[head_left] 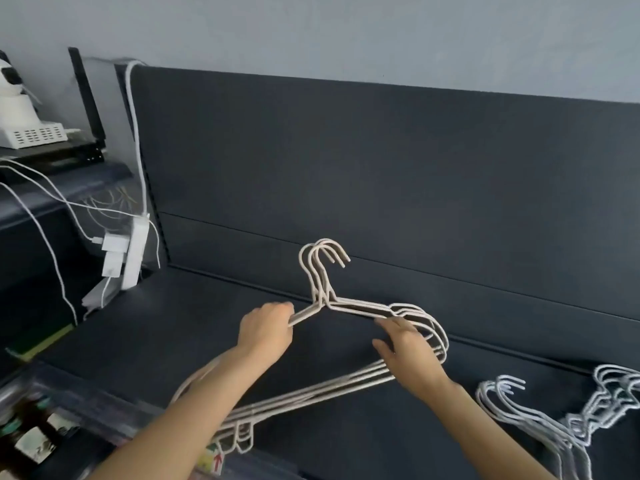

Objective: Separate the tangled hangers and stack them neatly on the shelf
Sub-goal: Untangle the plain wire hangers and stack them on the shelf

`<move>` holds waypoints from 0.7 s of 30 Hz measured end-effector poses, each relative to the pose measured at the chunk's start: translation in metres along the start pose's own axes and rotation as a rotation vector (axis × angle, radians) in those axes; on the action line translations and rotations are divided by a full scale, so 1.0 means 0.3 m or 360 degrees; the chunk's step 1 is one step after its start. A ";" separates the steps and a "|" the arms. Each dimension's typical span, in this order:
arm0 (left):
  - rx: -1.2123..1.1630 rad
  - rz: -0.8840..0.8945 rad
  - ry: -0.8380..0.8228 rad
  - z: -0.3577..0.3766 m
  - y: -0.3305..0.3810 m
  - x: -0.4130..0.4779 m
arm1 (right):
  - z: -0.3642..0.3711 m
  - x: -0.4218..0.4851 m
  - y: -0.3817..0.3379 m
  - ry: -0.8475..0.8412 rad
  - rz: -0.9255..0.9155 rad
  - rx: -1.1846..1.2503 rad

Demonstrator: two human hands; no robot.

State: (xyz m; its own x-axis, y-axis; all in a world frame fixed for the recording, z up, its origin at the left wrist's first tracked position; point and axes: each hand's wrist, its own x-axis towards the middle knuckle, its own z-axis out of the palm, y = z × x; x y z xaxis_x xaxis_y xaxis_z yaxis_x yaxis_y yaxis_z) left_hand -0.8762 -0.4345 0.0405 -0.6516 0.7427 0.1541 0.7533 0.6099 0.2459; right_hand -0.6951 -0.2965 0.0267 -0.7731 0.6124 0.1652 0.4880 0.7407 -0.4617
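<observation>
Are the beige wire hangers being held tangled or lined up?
Lined up: the beige wire hangers show hooks nested together and bottom bars running parallel.

wall (346, 29) pale grey-blue | back panel (381, 161) dark | power strip (135, 251) white
</observation>
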 end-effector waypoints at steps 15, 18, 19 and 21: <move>-0.0739 0.0095 0.0157 -0.019 -0.116 0.027 | 0.010 0.135 -0.047 0.0063 -0.0271 0.0196; -0.0700 0.0066 0.0088 -0.021 -0.158 0.025 | 0.016 0.138 -0.028 0.0113 -0.0294 0.0294; -0.0718 0.0055 0.0067 -0.024 -0.173 0.024 | 0.016 0.141 -0.022 0.0133 -0.0286 0.0329; -0.0816 0.0024 0.0048 -0.032 -0.190 0.025 | 0.017 0.149 -0.014 0.0172 -0.0268 0.0397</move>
State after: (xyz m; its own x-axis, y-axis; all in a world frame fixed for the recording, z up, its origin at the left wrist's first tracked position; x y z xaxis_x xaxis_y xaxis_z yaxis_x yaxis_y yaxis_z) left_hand -0.9248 -0.4662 0.0369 -0.6491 0.7374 0.1869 0.6272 0.3798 0.6800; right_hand -0.7338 -0.2737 0.0317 -0.7805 0.5227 0.3430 0.2321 0.7517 -0.6174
